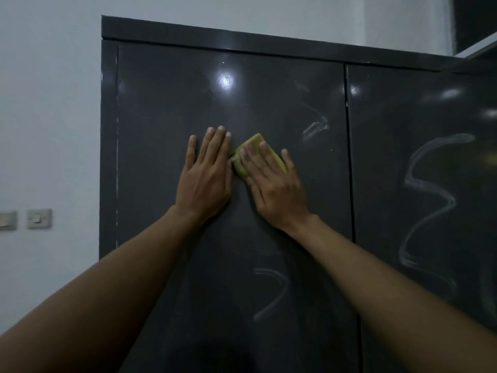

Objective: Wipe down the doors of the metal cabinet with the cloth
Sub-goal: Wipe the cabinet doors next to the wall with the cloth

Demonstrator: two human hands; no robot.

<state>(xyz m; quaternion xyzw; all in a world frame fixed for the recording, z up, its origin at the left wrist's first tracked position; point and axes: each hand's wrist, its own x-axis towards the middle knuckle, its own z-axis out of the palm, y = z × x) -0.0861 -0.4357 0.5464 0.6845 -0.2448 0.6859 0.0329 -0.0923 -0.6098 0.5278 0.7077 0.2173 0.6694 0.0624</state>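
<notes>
Two doors on the dark metal cabinet [242, 36], both shut and marked with pale wavy streaks: heaviest on the right door [419, 109], fainter on the left door [166, 103], up and to the right of the hands and again below them. Left hand [205, 179] flat on the left door, fingers straight and close together, holding nothing, only bracing. Right hand [274, 189] just beside it, fingers spread and nearly straight, pressing the folded yellow-green cloth [254, 142] onto the same door, with no curl round it. Brace firmly against any flexing of the panel. Press with the whole palm, not fingertips alone. Work top down in overlapping passes, first toward the upper streak [314, 127], then the lower. Refold to a fresh face before crossing to the right door, probably.
</notes>
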